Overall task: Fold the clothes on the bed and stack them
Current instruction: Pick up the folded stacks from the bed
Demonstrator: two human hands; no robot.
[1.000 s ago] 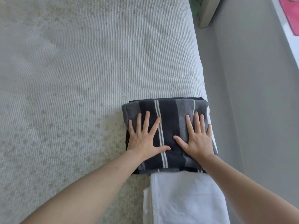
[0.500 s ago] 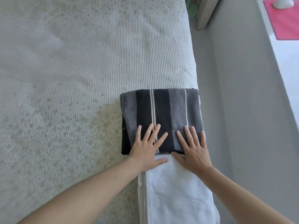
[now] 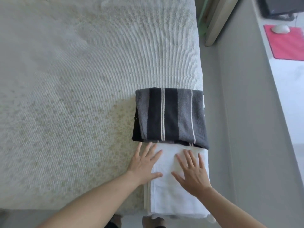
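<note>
Both hands lie flat with the fingers straight and spread; neither one grips or pinches anything. The left hand [image 3: 144, 165] rests half on the bed [image 3: 82, 96] and half on the left edge of the folded white cloth [image 3: 172, 199], with its thumb pointing to the right over the white fabric. The right hand [image 3: 191, 171] lies fully on the white cloth, palm down, its thumb pointing to the left toward the other thumb. The two thumbs are near each other but apart.

Just beyond the fingertips of both hands lies the folded striped towel [image 3: 171, 116], dark grey and black with thin white lines. Its near edge lies over the far end of the white cloth. The fingertips are close to this edge, but I cannot tell if they touch it. Under the towel, on its left side, a black layer of fabric shows.

Both folded pieces lie at the right edge of the bed, near its front corner. The white cloth reaches back below the wrists to the front edge of the bed.

To the right of the right hand is a grey floor [image 3: 246, 129]. Farther to the right, on a white surface, there is a red mat [image 3: 286, 43] with a white mouse [image 3: 280, 28] on it.
</note>
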